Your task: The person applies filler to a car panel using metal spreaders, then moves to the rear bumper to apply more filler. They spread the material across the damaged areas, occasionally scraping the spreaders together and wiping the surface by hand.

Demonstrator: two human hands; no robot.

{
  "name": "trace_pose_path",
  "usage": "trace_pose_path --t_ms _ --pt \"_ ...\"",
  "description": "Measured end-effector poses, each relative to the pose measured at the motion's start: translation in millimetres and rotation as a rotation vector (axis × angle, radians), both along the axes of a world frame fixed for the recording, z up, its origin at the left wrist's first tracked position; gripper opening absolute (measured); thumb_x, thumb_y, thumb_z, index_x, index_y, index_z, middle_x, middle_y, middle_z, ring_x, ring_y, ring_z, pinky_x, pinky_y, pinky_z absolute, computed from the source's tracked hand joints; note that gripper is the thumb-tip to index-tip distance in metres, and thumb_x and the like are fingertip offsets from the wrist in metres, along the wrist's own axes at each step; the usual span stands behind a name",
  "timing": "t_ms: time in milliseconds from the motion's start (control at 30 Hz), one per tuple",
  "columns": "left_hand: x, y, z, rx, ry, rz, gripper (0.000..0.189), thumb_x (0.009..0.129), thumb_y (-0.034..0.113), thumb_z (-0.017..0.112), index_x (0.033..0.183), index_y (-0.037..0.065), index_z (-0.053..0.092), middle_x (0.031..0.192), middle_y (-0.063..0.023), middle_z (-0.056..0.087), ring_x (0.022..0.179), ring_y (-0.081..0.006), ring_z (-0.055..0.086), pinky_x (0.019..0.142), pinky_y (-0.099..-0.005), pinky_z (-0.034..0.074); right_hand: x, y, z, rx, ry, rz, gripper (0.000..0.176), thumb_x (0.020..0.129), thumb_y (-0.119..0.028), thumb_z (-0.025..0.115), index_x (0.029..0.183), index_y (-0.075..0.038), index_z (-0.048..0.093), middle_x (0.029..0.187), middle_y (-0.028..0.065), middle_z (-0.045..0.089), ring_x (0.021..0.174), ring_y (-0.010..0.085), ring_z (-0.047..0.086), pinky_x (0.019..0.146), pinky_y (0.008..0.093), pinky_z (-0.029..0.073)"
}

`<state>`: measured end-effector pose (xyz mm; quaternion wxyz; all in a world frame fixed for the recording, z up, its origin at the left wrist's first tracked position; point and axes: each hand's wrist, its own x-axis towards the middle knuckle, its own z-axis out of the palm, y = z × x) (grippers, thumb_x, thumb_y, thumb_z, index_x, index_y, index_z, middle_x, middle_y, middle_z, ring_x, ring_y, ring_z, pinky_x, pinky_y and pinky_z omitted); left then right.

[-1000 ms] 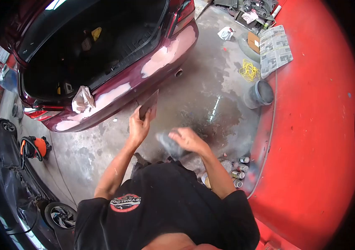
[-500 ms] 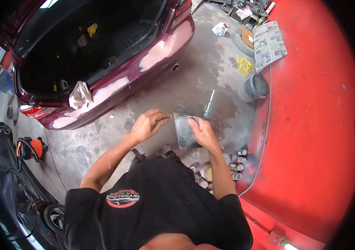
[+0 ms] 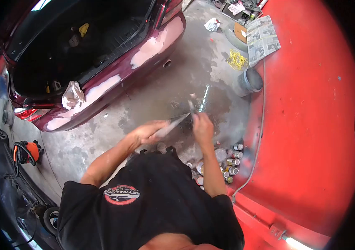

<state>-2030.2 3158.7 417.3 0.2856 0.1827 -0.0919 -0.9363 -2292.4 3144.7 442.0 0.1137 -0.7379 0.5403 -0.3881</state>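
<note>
My left hand (image 3: 150, 132) is closed on a thin grey sheet (image 3: 172, 125) that looks like sandpaper. The sheet is seen nearly edge-on and slants up to the right. At its far end is my right hand (image 3: 203, 128), its fingers closed and partly blurred. A narrow piece (image 3: 192, 106) stands up from the right fingers, too smeared to tell whether it is part of the same sheet. Both hands are in front of my chest, above the concrete floor.
A maroon car's bumper (image 3: 98, 91) has pale sanded patches, with a white cloth (image 3: 73, 96) on it and the trunk open. Several cans (image 3: 232, 161) stand by my right foot. A grey bucket (image 3: 250, 81) and yellow cord (image 3: 236, 60) lie near the red wall (image 3: 311, 104).
The sheet has gone from facing me broadly in my right hand to edge-on, held in my left. My left hand has dropped slightly; the right has turned. The view has shifted slightly.
</note>
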Motion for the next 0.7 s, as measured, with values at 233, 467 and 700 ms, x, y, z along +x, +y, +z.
trace_pose_path --t_ms 233,467,700 --pt "-5 -12 54 -0.534 -0.986 0.694 0.037 0.097 0.025 0.070 0.122 0.000 0.058 0.106 -0.0058 0.071 0.090 -0.0125 0.065 0.078 -0.0259 0.053 13 23 41 0.049 -0.004 0.099 0.025 0.096 -0.012 0.060 0.119 -0.004 0.066 0.102 0.0153 0.066 0.091 0.0354 0.067 0.077 0.0422 0.054" --pt "-59 -10 63 -0.484 -1.069 0.919 0.044 0.107 0.036 0.050 0.086 -0.001 0.063 0.071 0.0013 0.056 0.067 -0.0069 0.047 0.056 -0.0287 0.042 80 45 37 0.014 0.004 0.141 0.047 0.092 -0.004 0.062 0.139 -0.008 0.057 0.102 0.0147 0.066 0.089 0.0327 0.067 0.075 0.0423 0.054" --pt "-68 9 30 -0.515 -1.179 0.931 0.050 0.106 0.035 0.053 0.076 -0.004 0.062 0.062 0.0024 0.050 0.060 -0.0054 0.043 0.048 -0.0295 0.038 72 15 43 -0.005 -0.150 0.127 0.033 0.096 -0.002 0.055 0.128 0.001 0.063 0.101 0.0210 0.069 0.086 0.0349 0.069 0.074 0.0405 0.054"
